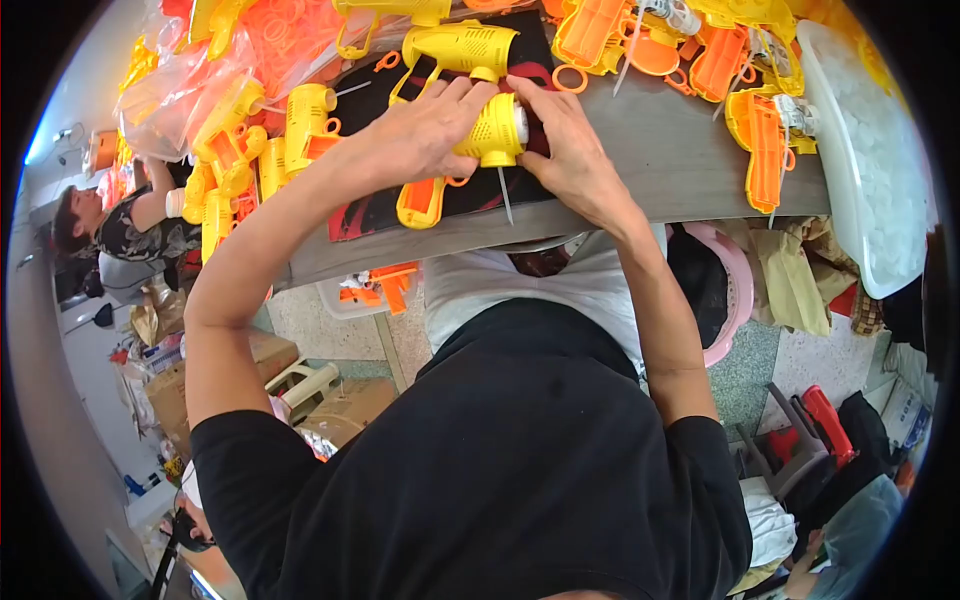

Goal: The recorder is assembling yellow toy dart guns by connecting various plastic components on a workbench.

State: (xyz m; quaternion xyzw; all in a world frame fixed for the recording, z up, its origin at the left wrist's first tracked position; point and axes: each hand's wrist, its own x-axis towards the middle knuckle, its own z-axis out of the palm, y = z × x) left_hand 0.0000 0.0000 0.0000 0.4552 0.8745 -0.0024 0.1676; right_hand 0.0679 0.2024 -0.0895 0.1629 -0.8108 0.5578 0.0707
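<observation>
Over the near edge of the table, my left hand is wrapped round the slotted yellow barrel of a toy gun. My right hand closes on its front end, fingers above and thumb below a white round piece. The gun's orange-lined handle points toward me under my left wrist. A thin pale strip hangs below the barrel. Just beyond my hands lies another yellow toy gun body. A black and red mat is spread beneath.
Yellow and orange gun parts crowd the left; open halves with orange inserts lie right. A white tub of translucent pieces stands at the right edge. Orange rings in plastic bags are piled at the back. Another person sits far left.
</observation>
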